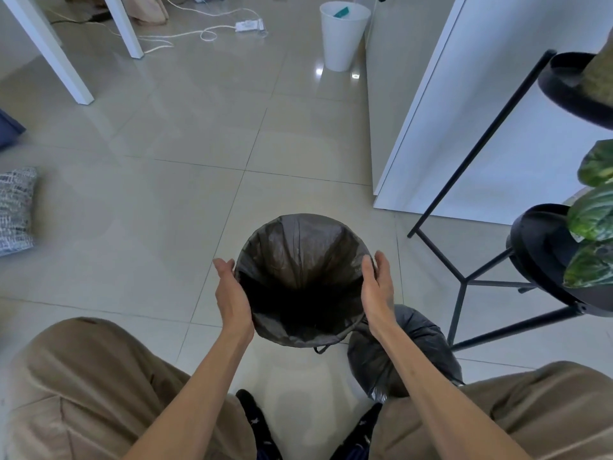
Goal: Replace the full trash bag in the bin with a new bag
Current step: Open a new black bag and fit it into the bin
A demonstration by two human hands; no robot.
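Note:
A round bin (265, 328) stands on the tiled floor between my knees, lined with a dark new bag (298, 254) whose edge is folded over the rim. My left hand (232, 293) presses flat against the bin's left side at the rim. On the opposite side my right hand (376, 287) cups the rim, fingers apart. The full black trash bag (428, 356), tied shut, lies on the floor just right of the bin, partly hidden by my right forearm.
A black metal plant stand (464, 280) with leafy plants rises at the right. A white cabinet (464, 127) is behind it, with a white waste bin (341, 38) farther back. Cables and a power strip (248, 25) lie on the far floor; cushions at left.

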